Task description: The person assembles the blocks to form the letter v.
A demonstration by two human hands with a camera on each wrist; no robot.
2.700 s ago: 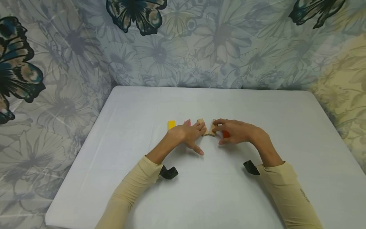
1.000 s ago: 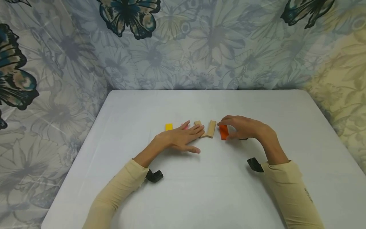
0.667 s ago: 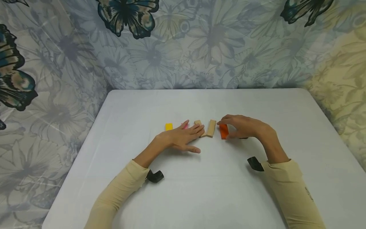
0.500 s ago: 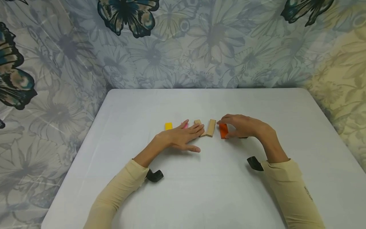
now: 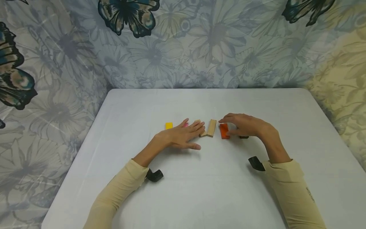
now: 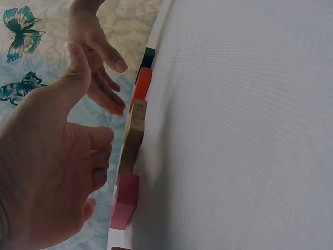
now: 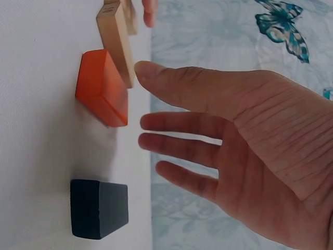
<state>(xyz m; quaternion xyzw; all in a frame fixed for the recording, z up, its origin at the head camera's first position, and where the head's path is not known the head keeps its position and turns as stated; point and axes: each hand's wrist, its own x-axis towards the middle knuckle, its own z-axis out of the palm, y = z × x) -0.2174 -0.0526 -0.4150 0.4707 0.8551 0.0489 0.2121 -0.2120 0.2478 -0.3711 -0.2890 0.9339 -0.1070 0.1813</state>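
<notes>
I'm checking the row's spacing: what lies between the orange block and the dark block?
Only bare, shadowed white tabletop lies between the orange block and the dark block; the right wrist view shows it.

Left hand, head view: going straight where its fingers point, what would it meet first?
The left hand would likely meet the right wooden block, though depth is unclear; it might pass above.

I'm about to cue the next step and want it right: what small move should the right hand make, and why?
Probably lower the right hand a little and grasp the orange rectangular block. That hand holds nothing; it partly overlaps this block in the head view, yet the right wrist view shows a visible gap between them.
</notes>
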